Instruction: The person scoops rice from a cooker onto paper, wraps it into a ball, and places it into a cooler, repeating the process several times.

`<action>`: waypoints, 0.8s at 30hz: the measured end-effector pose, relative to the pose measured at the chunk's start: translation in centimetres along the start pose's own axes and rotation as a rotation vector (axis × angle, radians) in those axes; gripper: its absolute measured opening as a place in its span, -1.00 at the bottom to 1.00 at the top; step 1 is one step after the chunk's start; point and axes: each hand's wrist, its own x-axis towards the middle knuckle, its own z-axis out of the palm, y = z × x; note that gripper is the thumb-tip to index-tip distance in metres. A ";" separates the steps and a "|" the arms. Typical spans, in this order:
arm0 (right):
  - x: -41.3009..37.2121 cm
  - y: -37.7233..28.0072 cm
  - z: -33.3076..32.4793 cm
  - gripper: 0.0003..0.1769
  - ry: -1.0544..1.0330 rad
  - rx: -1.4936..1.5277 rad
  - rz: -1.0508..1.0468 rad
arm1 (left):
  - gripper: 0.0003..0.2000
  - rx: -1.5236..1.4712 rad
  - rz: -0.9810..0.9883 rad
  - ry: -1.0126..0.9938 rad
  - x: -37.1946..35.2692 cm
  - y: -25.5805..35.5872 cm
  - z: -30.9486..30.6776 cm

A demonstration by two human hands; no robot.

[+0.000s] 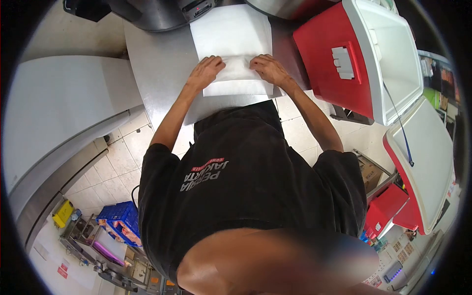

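White paper sheets [231, 30] lie on the steel table in front of my body. Across their near part runs a folded or rolled piece of white paper [238, 69], and its two ends are in my hands. My left hand [206, 72] has its fingers curled over the left end. At the right end, my right hand [268, 69] pinches the paper with bent fingers. Whether anything is wrapped inside the paper is hidden.
The steel table [160, 64] has a rounded left side. Dark round appliances [160, 15] stand at its far edge. To the right is a red cooler box [329, 73], its lid [427, 157] hanging open. A large white cabinet [73, 98] stands left; a blue crate [119, 222] is behind me.
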 end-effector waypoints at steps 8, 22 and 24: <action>-1.3 0.8 2.2 -0.76 0.000 -0.046 -0.001 | -0.76 -0.054 0.268 0.114 -1.4 -2.1 2.0; -1.4 0.6 3.1 -0.87 0.100 -0.019 0.077 | -0.88 -0.241 0.062 0.304 -1.5 -0.7 2.5; -1.2 1.0 3.1 -0.87 0.103 0.010 0.105 | -0.87 -0.284 0.027 0.292 -1.0 -0.8 2.5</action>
